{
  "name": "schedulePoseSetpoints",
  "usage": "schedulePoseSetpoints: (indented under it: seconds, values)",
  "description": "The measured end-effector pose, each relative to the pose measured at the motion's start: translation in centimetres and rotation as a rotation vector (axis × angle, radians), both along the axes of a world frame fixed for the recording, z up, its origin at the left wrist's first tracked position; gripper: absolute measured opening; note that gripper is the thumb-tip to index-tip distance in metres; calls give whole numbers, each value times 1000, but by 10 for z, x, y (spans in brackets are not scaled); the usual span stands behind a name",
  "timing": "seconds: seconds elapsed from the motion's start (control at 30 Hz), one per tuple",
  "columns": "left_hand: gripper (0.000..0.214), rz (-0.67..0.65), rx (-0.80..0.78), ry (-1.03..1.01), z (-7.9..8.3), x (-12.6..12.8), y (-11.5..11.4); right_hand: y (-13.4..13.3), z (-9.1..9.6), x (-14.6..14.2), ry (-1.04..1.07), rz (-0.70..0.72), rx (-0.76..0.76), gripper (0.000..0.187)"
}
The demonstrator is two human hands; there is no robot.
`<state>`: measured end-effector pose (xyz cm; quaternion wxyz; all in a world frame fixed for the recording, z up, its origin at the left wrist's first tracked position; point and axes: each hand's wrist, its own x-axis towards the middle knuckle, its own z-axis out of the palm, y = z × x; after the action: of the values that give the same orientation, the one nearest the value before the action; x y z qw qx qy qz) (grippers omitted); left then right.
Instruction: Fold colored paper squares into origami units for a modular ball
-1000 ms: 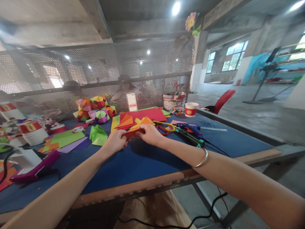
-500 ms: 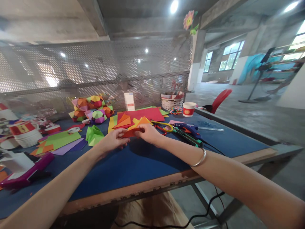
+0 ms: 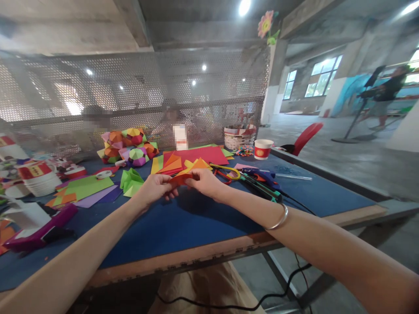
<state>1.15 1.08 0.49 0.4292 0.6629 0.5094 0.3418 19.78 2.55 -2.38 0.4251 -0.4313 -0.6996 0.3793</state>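
Screen (image 3: 137, 83), perforated metal, 1 pc: upright, well beyond grip
Table (image 3: 157, 237), blue top, 1 pc: under grip, shadow of hands on it
Paper sheets (image 3: 209, 155), red uppermost, stacked: just beyond grip
Ball cluster (image 3: 136, 156), multicol. folded paper: beyond grip, to its L
Basket (image 3: 239, 138), woven, banded rim: beyond grip, to its R
L hand (image 3: 157, 188): thumb & fingertips pinching L end of held pc; lower fingers partly curled, apart from it
R hand (image 3: 205, 183): thumb & index pinching R end, same pc
Green folded paper (image 3: 131, 182): L of grip, nr L hand
Scissors (image 3: 235, 173), yellow handle: R of grip, just past R hand
Cup (image 3: 263, 149), red/white: farther R, beyond grip
Orange paper (image 3: 179, 179), folded, 1 pc: btwn both hands, held above table; folds partly hidden by fingers

Risks (judged): uneven pull btwn hands could tear or skew pc; hard pinch could put crease off line; slack L pinch could let fold spring open; R hand swinging outward could knock scissors

Orient.: long axis crosswise, L hand to R hand, R end slightly higher in view; ends covered by fingertips, so can't tell which, if either, is the point
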Motion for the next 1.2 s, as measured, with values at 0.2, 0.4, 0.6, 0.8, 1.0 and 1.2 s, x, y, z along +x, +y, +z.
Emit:
schedulePoseSetpoints:
  seconds: [0.2,0.4,0.6,0.8,1.0,1.2]
  values:
    - [23,-61,58,-60,1,2,-2,-1,2,1,87,45,-71,10]
    - [38,-119,150,-62,-1,1,1,-5,5,0,151,94,-112,6]
    - [32,-118,124,-17,-2,-2,1,-6,5,-3,66,96,-27,9]
    - [23,-108,81,95,-5,1,-2,-3,-1,-3,-119,96,86,12]
    - [14,-73,201,162,-8,6,-4,-10,3,-1,-190,143,85,18]
    - [10,-35,280,112,-5,8,-6,-10,3,-4,-187,118,104,21]
